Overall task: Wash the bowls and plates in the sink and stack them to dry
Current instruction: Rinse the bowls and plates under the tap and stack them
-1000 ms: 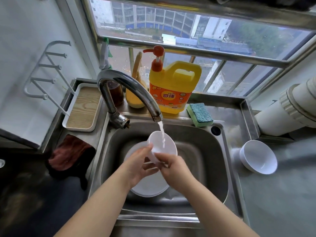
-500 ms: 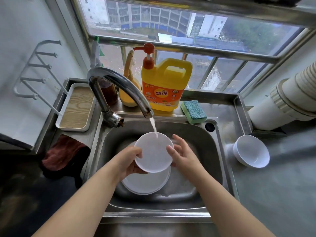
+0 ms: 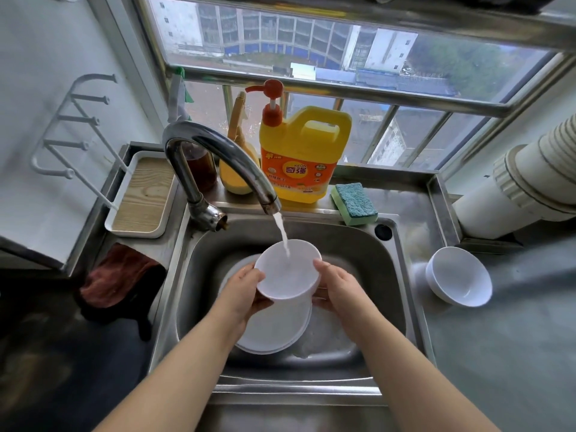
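Over the steel sink (image 3: 367,254) I hold a white bowl (image 3: 288,272) upright under the running tap (image 3: 218,157); water falls into it. My left hand (image 3: 243,288) grips its left rim and my right hand (image 3: 336,285) grips its right side. Beneath the bowl, white plates (image 3: 274,328) lie stacked on the sink floor. Another white bowl (image 3: 458,275) rests tilted on the counter to the right of the sink.
A yellow detergent jug (image 3: 302,157) with a red pump and a blue-green sponge (image 3: 353,204) stand on the ledge behind the sink. A wood-bottomed tray (image 3: 143,194) and a reddish cloth (image 3: 121,275) lie left. A white pipe (image 3: 523,185) crosses at right.
The bowl was tilted on its side a second ago; it now sits upright under the stream. My right hand, briefly off it with spread fingers, has closed on its right side.
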### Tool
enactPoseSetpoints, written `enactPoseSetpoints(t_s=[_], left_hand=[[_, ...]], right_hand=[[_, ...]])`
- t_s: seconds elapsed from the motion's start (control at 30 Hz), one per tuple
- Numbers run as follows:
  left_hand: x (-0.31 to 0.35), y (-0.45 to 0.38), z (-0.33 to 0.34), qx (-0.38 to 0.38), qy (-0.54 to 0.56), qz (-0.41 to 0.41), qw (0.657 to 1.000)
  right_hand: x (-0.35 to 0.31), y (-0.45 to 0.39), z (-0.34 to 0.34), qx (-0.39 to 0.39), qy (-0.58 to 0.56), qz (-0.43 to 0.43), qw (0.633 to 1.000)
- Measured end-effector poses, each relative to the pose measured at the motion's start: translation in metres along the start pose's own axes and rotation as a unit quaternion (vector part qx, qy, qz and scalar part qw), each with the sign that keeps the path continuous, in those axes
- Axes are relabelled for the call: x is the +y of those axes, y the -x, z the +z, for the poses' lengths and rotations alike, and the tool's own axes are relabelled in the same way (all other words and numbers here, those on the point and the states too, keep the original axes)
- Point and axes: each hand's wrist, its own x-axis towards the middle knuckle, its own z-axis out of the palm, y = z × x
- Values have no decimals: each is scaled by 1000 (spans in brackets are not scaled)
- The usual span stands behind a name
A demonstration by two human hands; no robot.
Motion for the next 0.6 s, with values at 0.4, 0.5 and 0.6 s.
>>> enactPoseSetpoints(t_s=[0.4,0.5,0.6], left_hand=[[-1,11,-14,-17,34,9,999],[3,13,-19,4,28,56,998],[6,14,-20,28,15,73,997]], right_hand=[[12,10,8,-127,-147,19,981],[14,9,13,-133,-212,36,968],[12,6,15,-130,-260,68,954]])
